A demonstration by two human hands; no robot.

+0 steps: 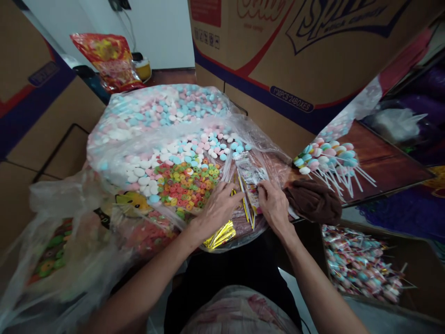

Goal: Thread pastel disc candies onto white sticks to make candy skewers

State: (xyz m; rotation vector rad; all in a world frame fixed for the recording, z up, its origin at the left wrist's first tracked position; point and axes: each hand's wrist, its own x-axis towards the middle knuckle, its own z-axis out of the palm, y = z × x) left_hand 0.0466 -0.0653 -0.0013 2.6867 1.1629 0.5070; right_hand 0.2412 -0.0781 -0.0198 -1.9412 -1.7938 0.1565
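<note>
My left hand (217,208) lies over a pile of clear narrow wrappers (243,185), its fingers curled and pinching at one near the gold twist ties (219,235). My right hand (273,204) pinches the lower end of a small printed clear bag (251,175). Just beyond my hands sits a heap of coloured ring candies (184,183) inside a large plastic bag (153,139) full of pink, blue and white round candies (167,111).
A bundle of finished pastel lollipops (327,157) lies on a wooden board at right, a brown cloth (313,200) beside it. A box of wrapped lollipops (361,264) sits lower right. Cardboard cartons (306,55) surround the spot; more bagged candy (55,250) lies lower left.
</note>
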